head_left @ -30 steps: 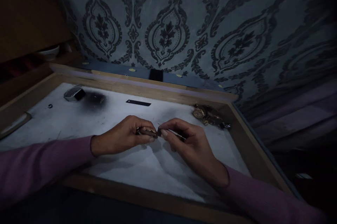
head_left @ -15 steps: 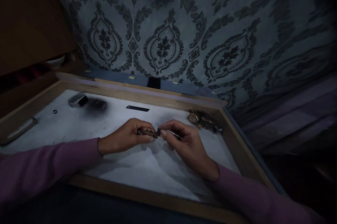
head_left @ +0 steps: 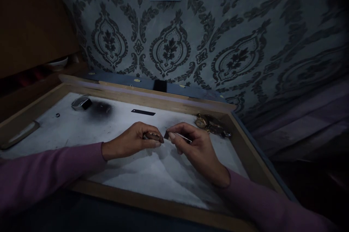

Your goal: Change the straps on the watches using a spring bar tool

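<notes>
Grasping: left hand (head_left: 129,141), round brown piece (head_left: 152,136); right hand (head_left: 200,148), slim tool (head_left: 187,139).
Tray (head_left: 136,199), far right: gold watch (head_left: 201,121).
Tray, near edge: white liner (head_left: 152,175) between it and hands.

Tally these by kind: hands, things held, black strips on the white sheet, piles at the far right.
Hands: 2, left hand and right hand
Held things: 2, rounded piece and slim tool
Black strip: 1
Pile: 1, its pieces too dark to count
Total: 6
</notes>
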`<action>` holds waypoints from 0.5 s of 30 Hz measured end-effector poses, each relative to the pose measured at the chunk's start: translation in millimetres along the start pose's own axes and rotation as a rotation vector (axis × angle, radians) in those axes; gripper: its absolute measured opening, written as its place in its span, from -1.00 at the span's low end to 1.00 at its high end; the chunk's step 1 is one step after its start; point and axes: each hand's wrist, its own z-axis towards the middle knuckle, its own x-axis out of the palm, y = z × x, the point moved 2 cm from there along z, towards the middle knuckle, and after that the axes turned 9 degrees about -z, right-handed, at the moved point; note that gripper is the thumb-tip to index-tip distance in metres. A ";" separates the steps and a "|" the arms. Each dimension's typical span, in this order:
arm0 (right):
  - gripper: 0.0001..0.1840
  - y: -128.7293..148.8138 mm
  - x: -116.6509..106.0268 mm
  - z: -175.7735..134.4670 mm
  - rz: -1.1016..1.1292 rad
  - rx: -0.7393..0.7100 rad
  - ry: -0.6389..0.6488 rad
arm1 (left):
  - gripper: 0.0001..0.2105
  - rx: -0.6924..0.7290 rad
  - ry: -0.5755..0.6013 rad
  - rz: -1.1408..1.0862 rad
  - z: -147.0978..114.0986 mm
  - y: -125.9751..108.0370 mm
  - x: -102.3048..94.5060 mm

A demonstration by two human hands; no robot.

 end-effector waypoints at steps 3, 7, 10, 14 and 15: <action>-0.84 -0.3 1.0 -0.3 0.008 0.006 0.015 | -0.90 0.005 -0.001 0.014 -0.1 -0.4 -0.3; -0.84 -0.4 2.1 -0.5 0.020 0.019 0.026 | -0.89 0.009 0.001 0.014 0.1 0.4 -0.4; -0.84 -0.4 2.3 -0.5 0.010 0.022 0.033 | -0.89 0.017 -0.004 0.021 0.2 0.9 -0.5; -0.85 -1.0 2.3 -0.6 -0.008 0.023 0.032 | -0.90 0.019 0.001 0.016 0.2 1.1 -0.6; -0.85 -1.1 2.3 -0.6 -0.008 0.023 0.032 | -0.90 0.017 0.004 0.015 0.2 1.2 -0.5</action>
